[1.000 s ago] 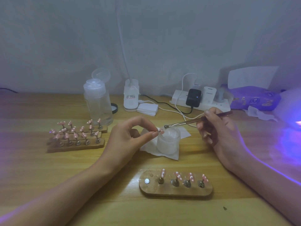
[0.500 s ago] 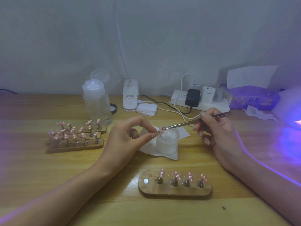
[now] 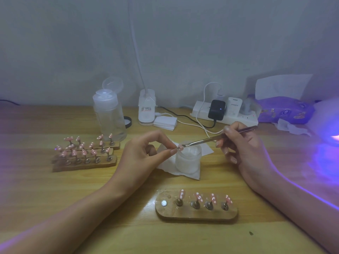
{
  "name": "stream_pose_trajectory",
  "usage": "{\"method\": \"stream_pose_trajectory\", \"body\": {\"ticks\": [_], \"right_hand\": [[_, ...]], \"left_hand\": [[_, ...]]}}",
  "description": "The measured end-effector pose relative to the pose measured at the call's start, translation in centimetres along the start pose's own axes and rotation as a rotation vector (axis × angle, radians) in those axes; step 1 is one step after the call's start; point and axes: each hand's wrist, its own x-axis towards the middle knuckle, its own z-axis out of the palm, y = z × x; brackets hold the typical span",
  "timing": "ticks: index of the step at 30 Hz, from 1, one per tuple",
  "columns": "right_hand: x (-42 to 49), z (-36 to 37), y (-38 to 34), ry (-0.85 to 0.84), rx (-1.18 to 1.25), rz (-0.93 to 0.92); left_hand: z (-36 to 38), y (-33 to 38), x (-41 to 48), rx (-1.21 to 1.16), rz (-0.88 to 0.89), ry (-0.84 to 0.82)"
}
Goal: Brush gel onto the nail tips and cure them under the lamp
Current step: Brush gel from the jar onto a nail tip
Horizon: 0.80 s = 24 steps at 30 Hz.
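Observation:
My left hand (image 3: 145, 156) pinches a small pink nail tip (image 3: 180, 147) between thumb and forefinger, just over the rim of a frosted gel jar (image 3: 189, 158). My right hand (image 3: 242, 149) grips a thin metal-handled brush (image 3: 218, 137), whose bristle end touches the held tip. In front of me lies a wooden holder (image 3: 196, 213) with several pink dotted tips on pegs and one bare magnet spot (image 3: 164, 203). The curing lamp (image 3: 330, 121) glows violet at the right edge, mostly out of view.
Stacked wooden holders (image 3: 86, 162) full of pink tips stand at the left. A clear pump bottle (image 3: 109, 114), a white lamp base (image 3: 146, 109), a power strip (image 3: 225, 114) with cables and a purple tissue pack (image 3: 286, 110) line the back. White paper (image 3: 168, 165) lies under the jar.
The brush tip has moved down and left until it meets the pinched nail tip. My left hand has held almost still.

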Motion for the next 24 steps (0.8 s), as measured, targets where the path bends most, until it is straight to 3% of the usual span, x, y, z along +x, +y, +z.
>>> {"method": "stream_pose_trajectory", "body": {"ticks": [24], "right_hand": [[0.16,-0.11,0.14,0.002,-0.029,-0.022]], "left_hand": [[0.0,0.03,-0.11,0.041,-0.041,-0.019]]}}
